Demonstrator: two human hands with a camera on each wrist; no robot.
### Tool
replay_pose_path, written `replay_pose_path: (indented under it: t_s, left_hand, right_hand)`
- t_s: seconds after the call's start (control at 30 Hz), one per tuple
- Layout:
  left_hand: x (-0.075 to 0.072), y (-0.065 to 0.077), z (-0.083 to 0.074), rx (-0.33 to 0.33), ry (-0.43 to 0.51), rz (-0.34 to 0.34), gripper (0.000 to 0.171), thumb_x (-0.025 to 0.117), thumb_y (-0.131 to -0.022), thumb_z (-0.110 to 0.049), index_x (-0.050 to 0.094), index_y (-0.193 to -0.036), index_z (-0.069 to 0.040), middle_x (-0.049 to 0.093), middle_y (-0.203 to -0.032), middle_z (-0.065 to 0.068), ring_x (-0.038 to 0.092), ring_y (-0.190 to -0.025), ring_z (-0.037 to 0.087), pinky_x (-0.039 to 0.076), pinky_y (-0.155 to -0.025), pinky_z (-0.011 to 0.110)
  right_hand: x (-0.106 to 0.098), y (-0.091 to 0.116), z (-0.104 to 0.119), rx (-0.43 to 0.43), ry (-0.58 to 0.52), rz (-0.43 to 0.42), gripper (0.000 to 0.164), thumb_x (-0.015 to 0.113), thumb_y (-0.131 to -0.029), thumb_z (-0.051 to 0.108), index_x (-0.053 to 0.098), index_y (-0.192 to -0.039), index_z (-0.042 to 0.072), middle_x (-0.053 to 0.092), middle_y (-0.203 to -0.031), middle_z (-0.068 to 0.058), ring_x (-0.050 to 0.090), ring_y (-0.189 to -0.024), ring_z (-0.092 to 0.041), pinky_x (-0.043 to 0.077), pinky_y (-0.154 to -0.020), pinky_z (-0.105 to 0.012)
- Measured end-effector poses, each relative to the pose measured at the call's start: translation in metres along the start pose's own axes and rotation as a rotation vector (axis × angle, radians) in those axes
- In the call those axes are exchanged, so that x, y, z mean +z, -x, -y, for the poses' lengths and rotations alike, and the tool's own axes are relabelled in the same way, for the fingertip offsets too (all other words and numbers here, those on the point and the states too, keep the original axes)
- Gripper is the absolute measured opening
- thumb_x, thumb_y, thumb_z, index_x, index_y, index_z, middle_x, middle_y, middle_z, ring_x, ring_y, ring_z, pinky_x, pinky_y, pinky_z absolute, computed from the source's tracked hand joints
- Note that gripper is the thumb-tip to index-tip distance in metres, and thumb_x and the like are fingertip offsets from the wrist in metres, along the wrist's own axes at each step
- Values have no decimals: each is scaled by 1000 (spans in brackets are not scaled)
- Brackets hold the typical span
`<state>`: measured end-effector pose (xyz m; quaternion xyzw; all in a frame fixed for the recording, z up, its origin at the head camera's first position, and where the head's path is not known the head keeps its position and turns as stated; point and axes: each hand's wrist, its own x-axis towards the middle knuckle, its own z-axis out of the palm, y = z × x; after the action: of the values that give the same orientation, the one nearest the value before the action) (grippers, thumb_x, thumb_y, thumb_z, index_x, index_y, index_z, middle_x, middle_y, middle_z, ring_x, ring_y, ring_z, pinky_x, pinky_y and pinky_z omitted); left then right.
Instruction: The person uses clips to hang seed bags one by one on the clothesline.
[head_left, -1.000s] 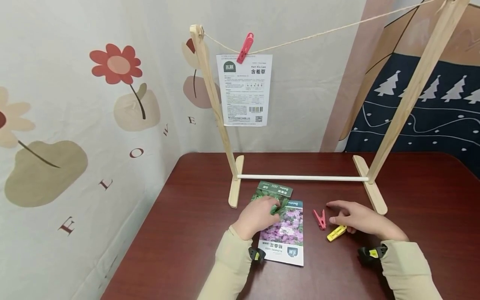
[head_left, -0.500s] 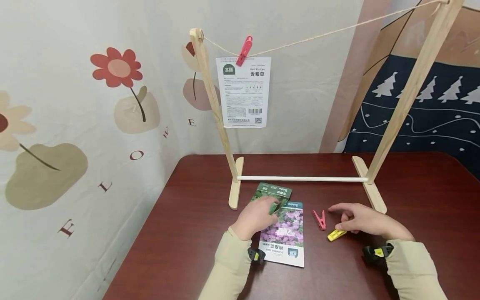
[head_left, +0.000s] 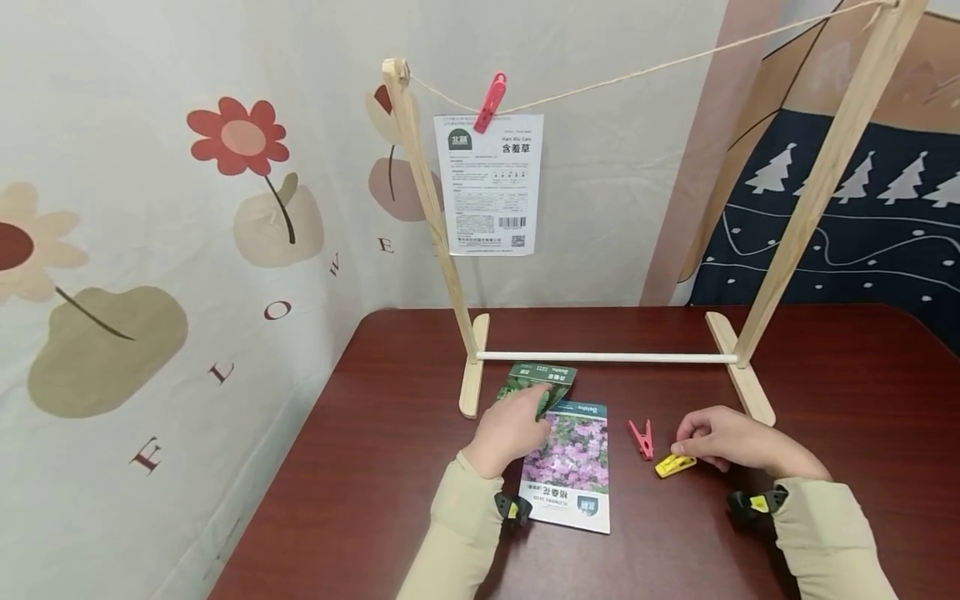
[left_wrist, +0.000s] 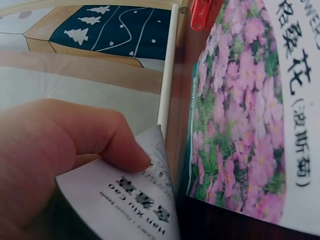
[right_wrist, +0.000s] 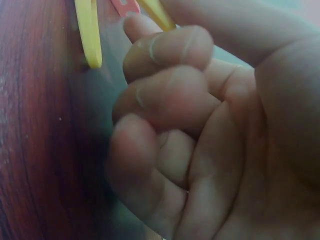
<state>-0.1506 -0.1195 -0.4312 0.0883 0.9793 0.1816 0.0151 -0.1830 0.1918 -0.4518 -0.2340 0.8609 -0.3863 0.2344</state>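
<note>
My left hand (head_left: 510,427) pinches the green seed packet (head_left: 538,377) by its edge. In the left wrist view the packet's printed white back (left_wrist: 135,200) shows, bent under my thumb. Partly beneath it, the pink-flower seed packet (head_left: 566,467) lies flat on the table. My right hand (head_left: 723,437) has its fingers curled, with the thumb and index finger gripping one end of the yellow clothespin (head_left: 674,466). In the right wrist view the yellow clothespin (right_wrist: 89,35) stands close over the wood. A red clothespin (head_left: 642,439) lies just left of it.
Behind the packets stands a wooden frame (head_left: 817,208) with a white crossbar (head_left: 607,357) and a string (head_left: 645,77) across its top. A red clothespin (head_left: 491,102) holds a white-backed packet (head_left: 491,187) on the string. Printed cloth (head_left: 585,250) hangs beyond the table (head_left: 360,467).
My left hand has tilted the green packet up and shifted it slightly left. The right index finger, extended before, has curled in onto the yellow clothespin.
</note>
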Motion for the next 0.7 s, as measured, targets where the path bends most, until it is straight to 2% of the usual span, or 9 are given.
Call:
replay_pose_path:
  t_s: [0.1,0.23,0.37,0.5,0.7]
  left_hand:
    - [-2,1,0,-31,15,-32,53,56,-83,-22,42,-133,-21,49,-128,0,54,-104,21,46,-65,39]
    - [-5,2,2,-65,14,-69,52,55,-83,-20,42,-133,-22,49,-127,0,57,-89,19,38,-51,32]
    - [-5,1,4,-48,-20,-104,48,55,-81,-20,47,-129,-22,53,-123,-1,57,-88,20,42,-55,34]
    - [-4,1,7,-23,-81,-138,42,60,-78,-25,56,-120,-21,58,-113,-1,57,-95,21,47,-63,39]
    - [-5,1,9,-8,-101,-132,39,63,-78,-29,59,-116,-20,60,-110,-1,57,-95,22,48,-66,39]
  right_hand:
    - [0,1,-1,10,26,-3,30,63,-81,35,58,-70,7,42,-51,3,39,-41,-9,37,-38,-25]
    - [0,2,-1,6,37,-11,35,63,-81,36,53,-65,6,40,-50,3,38,-41,-9,36,-38,-25]
    - [0,2,-1,8,23,-34,32,64,-81,34,53,-70,6,43,-54,0,42,-45,-12,38,-40,-25]
    - [-1,0,0,17,9,-55,28,64,-81,32,53,-78,7,47,-60,-3,47,-52,-17,42,-45,-28]
    - [-3,-1,-2,26,18,-102,26,61,-83,33,52,-84,8,50,-66,-6,50,-60,-20,46,-51,-32]
